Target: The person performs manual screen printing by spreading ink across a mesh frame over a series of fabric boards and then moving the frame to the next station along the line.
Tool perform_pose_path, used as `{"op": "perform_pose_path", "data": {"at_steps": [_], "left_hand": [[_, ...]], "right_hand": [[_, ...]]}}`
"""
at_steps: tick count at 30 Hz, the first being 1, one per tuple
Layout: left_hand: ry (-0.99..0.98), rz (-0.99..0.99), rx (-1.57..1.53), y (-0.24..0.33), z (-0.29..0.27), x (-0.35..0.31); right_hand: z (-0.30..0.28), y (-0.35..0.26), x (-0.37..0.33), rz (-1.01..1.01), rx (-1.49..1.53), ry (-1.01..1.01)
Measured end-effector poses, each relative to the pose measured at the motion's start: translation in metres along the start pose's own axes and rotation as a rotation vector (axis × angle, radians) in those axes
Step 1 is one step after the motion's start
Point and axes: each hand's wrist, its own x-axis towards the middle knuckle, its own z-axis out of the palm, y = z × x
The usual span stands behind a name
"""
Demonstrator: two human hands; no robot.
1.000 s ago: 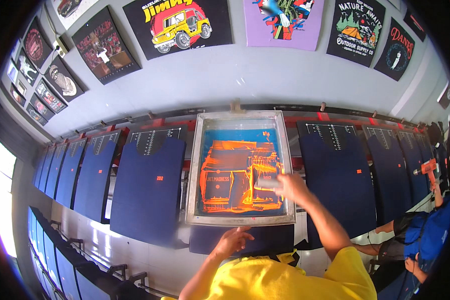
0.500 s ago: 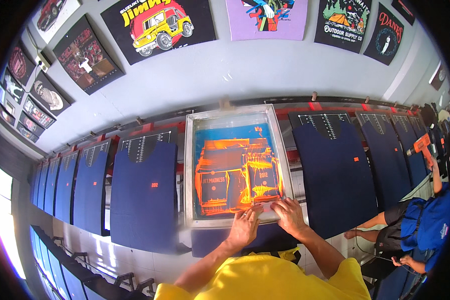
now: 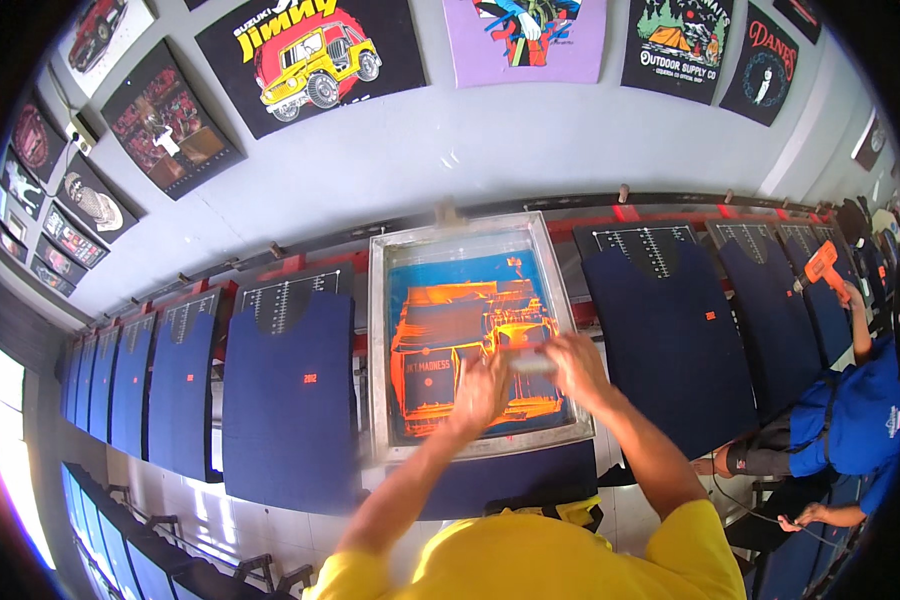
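A screen-printing frame (image 3: 377, 330) with metal edges lies over a navy fabric panel on a board straight ahead. Orange ink is smeared across its blue stencil (image 3: 450, 270). Both hands are above the near half of the mesh, slightly blurred. Between them runs a short pale squeegee (image 3: 532, 362). My left hand (image 3: 482, 392) is closed on its left end, my right hand (image 3: 578, 368) on its right end. The squeegee's lower edge is too blurred to make out.
Navy fabric panels (image 3: 288, 400) with small orange prints lie on boards to the left, and more panels (image 3: 670, 350) to the right. At far right a person in blue (image 3: 850, 410) holds an orange heat gun (image 3: 823, 265). Printed samples (image 3: 315, 65) hang on the wall.
Both hands have moved the squeegee away from the frame's near edge, farther up over the mesh. The other person's heat gun has shifted up and left.
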Motion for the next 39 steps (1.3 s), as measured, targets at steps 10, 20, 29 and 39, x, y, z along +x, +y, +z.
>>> {"op": "perform_pose_path", "data": {"at_steps": [10, 20, 29, 39], "left_hand": [[-0.046, 0.008, 0.097, 0.036, 0.014, -0.071], [0.012, -0.129, -0.040, -0.029, -0.001, 0.048], [-0.015, 0.021, -0.008, 0.033, -0.013, -0.074], [-0.047, 0.110, -0.021, 0.038, 0.012, -0.132]], "right_hand": [[0.008, -0.038, -0.067, 0.014, -0.019, -0.055], [0.007, 0.031, 0.064, -0.017, -0.041, -0.071], [0.002, -0.046, -0.060, -0.028, -0.105, -0.090], [0.000, -0.091, -0.115, 0.053, -0.065, -0.178]]}}
